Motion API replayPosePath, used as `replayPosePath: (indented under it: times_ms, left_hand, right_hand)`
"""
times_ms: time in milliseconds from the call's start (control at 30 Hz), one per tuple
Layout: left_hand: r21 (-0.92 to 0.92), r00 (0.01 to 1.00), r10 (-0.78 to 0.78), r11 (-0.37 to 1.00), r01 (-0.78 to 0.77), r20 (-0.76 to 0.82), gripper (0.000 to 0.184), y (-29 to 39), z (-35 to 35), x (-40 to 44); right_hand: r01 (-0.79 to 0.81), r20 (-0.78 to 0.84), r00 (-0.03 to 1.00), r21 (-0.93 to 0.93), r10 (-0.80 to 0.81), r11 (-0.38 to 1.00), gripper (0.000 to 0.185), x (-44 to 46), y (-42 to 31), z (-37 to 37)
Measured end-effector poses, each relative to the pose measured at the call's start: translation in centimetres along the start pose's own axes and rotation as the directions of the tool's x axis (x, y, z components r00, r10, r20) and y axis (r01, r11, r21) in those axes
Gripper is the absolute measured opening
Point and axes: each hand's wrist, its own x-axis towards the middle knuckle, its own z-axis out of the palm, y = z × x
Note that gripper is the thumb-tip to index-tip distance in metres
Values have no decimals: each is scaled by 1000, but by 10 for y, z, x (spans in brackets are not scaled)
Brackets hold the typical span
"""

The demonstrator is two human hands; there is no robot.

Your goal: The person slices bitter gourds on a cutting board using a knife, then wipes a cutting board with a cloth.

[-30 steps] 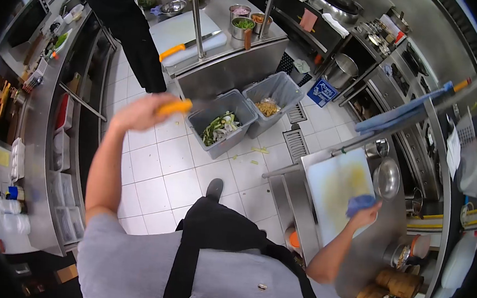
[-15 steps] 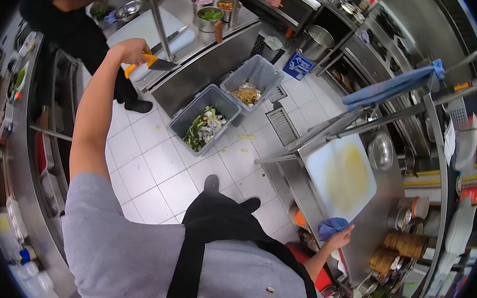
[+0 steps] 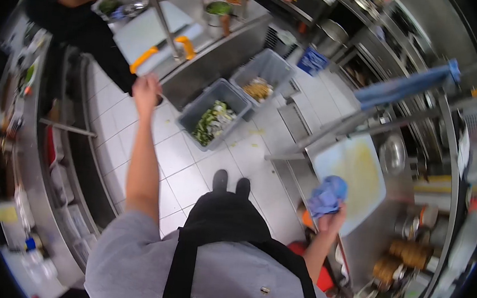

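My left hand (image 3: 147,90), somewhat blurred, is in the air beside the steel counter (image 3: 233,34), with nothing visible in it and its fingers loosely apart. Just beyond it, two orange handles (image 3: 143,59) (image 3: 186,48) rest by the white cutting board (image 3: 159,58); their blades are hard to make out. On the other side, my right hand (image 3: 331,217) grips a crumpled blue cloth (image 3: 329,196). The cloth is in front of the edge of a second white cutting board (image 3: 354,175), which has a yellowish stain.
Two grey bins (image 3: 187,125) (image 3: 280,85) with food scraps stand on the tiled floor. A co-worker (image 3: 72,21) in dark clothes works at the far left counter. Metal containers (image 3: 219,20) of cut vegetables sit on the counter. A blue towel (image 3: 409,84) hangs over a rail.
My left hand has let go of the orange-handled tool and drawn back toward me. My right hand has lifted the blue cloth and moved it forward over the board's edge.
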Motion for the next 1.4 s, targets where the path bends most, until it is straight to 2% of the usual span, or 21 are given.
replayPosePath:
  times_ms: [33,67,100,133,167,200,300,367,433,567,667,700,733,800,867,933,1000,1167,1267,1333,1400]
  left_hand:
    - [-26,981,-180,983,182,67,31,-77,2,-80]
    - [-29,926,-354,932,360,132,30,-148,3,-158]
    - [-305,699,-647,629,715,304,25,-230,1,-268]
    - [156,531,-730,640,752,430,26,-236,-31,-355]
    - [532,395,-779,624,573,487,27,-225,-67,-423]
    - [661,270,-824,562,496,498,28,-214,-98,-475]
    - [773,-1,-912,347,531,409,32,-177,-180,-570]
    - [769,-87,-934,230,596,347,34,-156,-211,-600]
    - [747,-118,-939,176,641,322,36,-147,-226,-615]
    - [645,5,-918,283,710,398,41,-168,-210,-594]
    - [544,302,-861,497,676,410,47,-202,-181,-537]
    - [459,493,-802,597,658,336,47,-201,-176,-511]
    - [277,588,-747,663,696,310,45,-200,-173,-485]
    - [458,746,-587,782,422,314,44,-203,-188,-433]
    - [459,798,-494,830,316,346,40,-208,-213,-387]
    - [368,694,-672,733,572,259,39,-184,-240,-327]
    - [404,814,-544,804,436,204,41,-169,-263,-269]
    - [240,933,-302,937,253,195,37,-70,-280,-90]
    - [90,968,-17,996,-6,252,37,7,-268,-3]
    - [148,940,46,984,-101,337,37,65,-254,53]
    - [73,910,149,979,-191,386,40,114,-231,100]
  right_hand:
    - [-96,5,995,32,96,995,46,13,32,17]
    - [-295,180,941,30,285,955,46,29,66,26]
    - [-475,349,824,-5,447,880,46,43,99,42]
    - [-568,364,751,-67,550,820,46,47,128,65]
    - [-642,370,675,-131,638,755,47,48,153,92]
    - [-647,405,652,-143,641,749,47,46,170,118]
    - [-651,497,526,-286,690,703,50,51,200,164]
    - [-718,511,391,-351,766,601,56,67,224,177]
    - [-735,533,355,-349,768,582,57,57,225,202]
    - [-728,559,366,-326,744,603,63,50,256,220]
    - [-722,539,357,-359,763,591,67,40,294,228]
    - [-734,539,377,-322,753,598,68,33,306,228]
    - [-745,543,401,-276,738,607,69,29,321,230]
    - [-784,534,379,-248,756,569,70,29,356,234]
    - [-802,539,436,-130,721,583,70,24,380,248]
    - [-772,527,480,-126,701,623,71,36,406,265]
    - [-742,513,530,-103,675,662,71,43,424,285]
    - [-644,543,647,13,535,765,69,71,440,344]
    - [-634,561,655,42,506,772,68,85,446,369]
    - [-601,410,747,81,523,795,69,92,457,394]
    - [-580,639,667,122,383,805,72,134,509,386]
